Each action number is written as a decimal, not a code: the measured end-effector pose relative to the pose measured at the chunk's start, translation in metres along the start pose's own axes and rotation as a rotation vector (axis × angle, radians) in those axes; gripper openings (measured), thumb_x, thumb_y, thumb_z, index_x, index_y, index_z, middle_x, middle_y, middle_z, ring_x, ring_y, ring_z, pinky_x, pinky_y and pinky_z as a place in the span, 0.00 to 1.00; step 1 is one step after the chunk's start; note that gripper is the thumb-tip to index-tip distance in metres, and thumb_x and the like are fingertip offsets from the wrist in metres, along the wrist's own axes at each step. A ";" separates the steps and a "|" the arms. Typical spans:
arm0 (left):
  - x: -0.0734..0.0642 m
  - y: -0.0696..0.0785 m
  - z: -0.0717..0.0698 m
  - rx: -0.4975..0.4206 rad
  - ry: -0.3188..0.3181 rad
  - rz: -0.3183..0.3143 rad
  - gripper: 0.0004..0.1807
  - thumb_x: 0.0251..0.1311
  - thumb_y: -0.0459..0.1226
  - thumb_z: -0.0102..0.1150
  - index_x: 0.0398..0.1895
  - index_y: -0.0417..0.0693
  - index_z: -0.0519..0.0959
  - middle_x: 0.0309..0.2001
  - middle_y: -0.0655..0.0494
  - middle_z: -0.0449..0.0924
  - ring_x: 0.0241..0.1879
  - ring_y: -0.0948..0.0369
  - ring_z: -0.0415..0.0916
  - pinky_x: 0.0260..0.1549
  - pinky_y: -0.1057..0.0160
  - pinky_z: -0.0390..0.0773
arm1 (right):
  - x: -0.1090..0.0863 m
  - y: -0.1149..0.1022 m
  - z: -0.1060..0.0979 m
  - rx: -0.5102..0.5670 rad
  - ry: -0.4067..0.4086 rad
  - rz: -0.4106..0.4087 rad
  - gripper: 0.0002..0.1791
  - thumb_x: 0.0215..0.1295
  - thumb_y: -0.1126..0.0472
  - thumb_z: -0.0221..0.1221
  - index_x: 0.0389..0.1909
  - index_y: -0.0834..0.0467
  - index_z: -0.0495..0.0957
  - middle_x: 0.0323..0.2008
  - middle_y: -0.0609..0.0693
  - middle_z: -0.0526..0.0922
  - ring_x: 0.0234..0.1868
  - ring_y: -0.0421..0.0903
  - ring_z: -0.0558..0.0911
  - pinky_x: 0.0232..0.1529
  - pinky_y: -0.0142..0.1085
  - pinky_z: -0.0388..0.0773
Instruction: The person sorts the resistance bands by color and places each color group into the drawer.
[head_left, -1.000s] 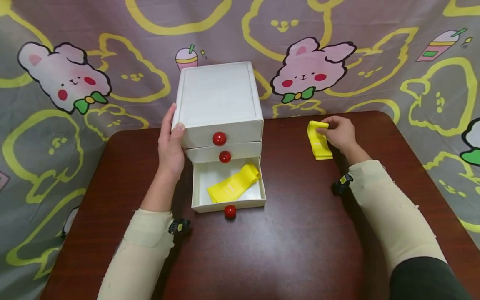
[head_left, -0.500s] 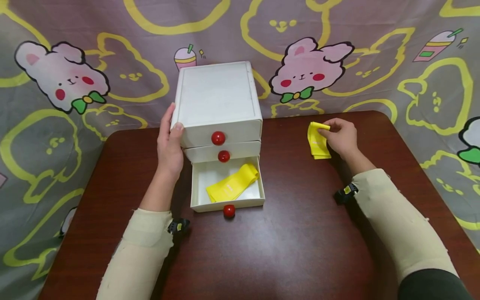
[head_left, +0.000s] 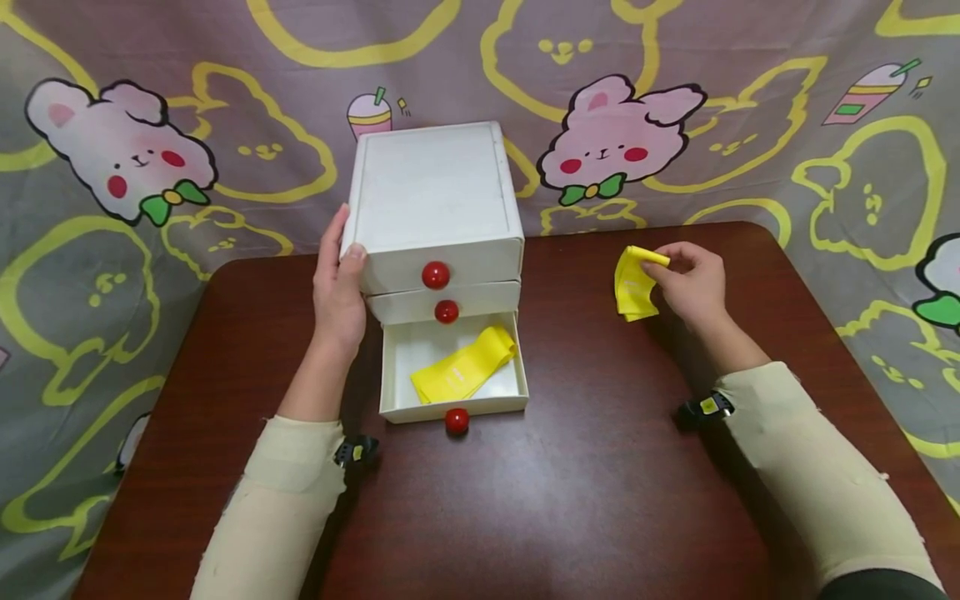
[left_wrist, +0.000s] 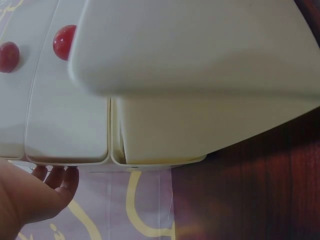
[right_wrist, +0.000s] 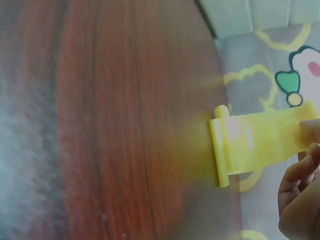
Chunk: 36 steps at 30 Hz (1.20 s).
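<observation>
In the head view, a white drawer cabinet (head_left: 435, 187) with red knobs stands at the table's back, its lowest drawer (head_left: 401, 358) pulled out. A folded yellow resistance band (head_left: 465, 367) with small white print lies in that drawer. My left hand (head_left: 339, 296) rests against the cabinet's left side, fingers fairly straight and thumb at the front corner. The left wrist view has the fingertips (left_wrist: 70, 175) touching the side wall. To the right, my right hand (head_left: 693, 283) pinches the upper end of a second yellow resistance band (head_left: 633, 287), which hangs down toward the tabletop.
The dark brown wooden table (head_left: 540, 492) has a patterned curtain (head_left: 465, 58) close behind it. The pulled-out drawer juts toward me with its red knob (head_left: 457, 421) in front. Two upper drawers are closed.
My right hand has shifted a little right and back toward me, drawing the pinched end of the band rightward so it bends more. The left hand and cabinet hold still.
</observation>
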<state>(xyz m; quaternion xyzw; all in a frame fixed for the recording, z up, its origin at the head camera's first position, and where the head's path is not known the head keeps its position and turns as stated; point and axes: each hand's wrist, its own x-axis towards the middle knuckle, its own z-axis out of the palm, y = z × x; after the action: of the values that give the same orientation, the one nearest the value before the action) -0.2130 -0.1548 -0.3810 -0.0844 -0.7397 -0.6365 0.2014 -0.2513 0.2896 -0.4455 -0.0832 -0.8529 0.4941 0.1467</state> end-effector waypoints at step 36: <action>0.000 -0.001 0.000 -0.017 -0.004 -0.009 0.35 0.67 0.50 0.47 0.78 0.58 0.60 0.72 0.59 0.61 0.67 0.58 0.60 0.63 0.59 0.60 | -0.087 -0.091 -0.001 0.370 -0.072 -0.312 0.08 0.59 0.72 0.68 0.39 0.68 0.83 0.33 0.50 0.84 0.18 0.45 0.66 0.19 0.29 0.65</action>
<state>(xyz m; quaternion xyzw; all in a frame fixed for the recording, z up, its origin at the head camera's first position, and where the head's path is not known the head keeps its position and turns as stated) -0.2139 -0.1553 -0.3821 -0.0839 -0.7351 -0.6435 0.1964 -0.1684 0.2198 -0.3811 0.0957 -0.7550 0.6160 0.2034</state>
